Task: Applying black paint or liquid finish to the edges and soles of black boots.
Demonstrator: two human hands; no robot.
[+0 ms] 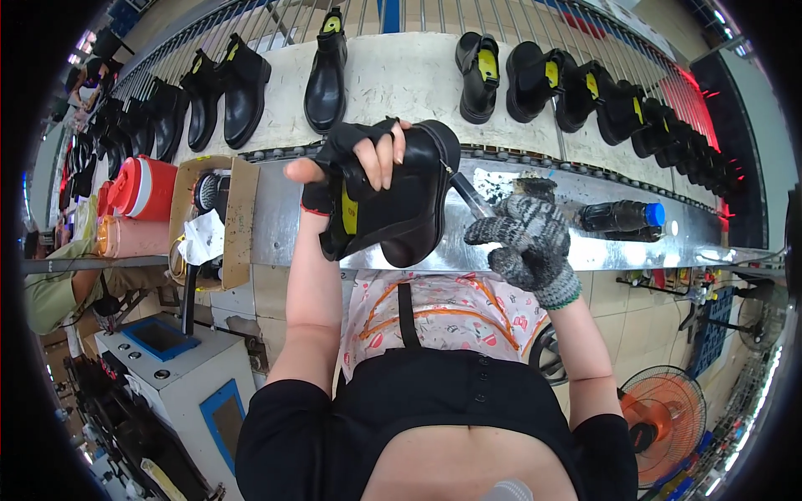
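My left hand (372, 163), in a black glove that leaves the fingertips bare, is closed around a black ankle boot (409, 204). The boot is tilted on its side above the metal bench, its yellow insole showing at the opening by my wrist. A grey knitted glove covers my right hand (528, 242), which grips a slim tool (469, 194) with a pale, see-through handle and a thin dark tip. That tip meets the boot's edge near the sole; whether it is a brush or a pen is too small to tell.
Black boots (244, 92) stand in a row on the pale conveyor (401, 79) beyond the metal bench (284, 200). A cardboard box (242, 221) of tools and a red jug (144, 188) sit left. Right of my glove lie a dark-stained patch (535, 185) and a blue-capped bottle (622, 217).
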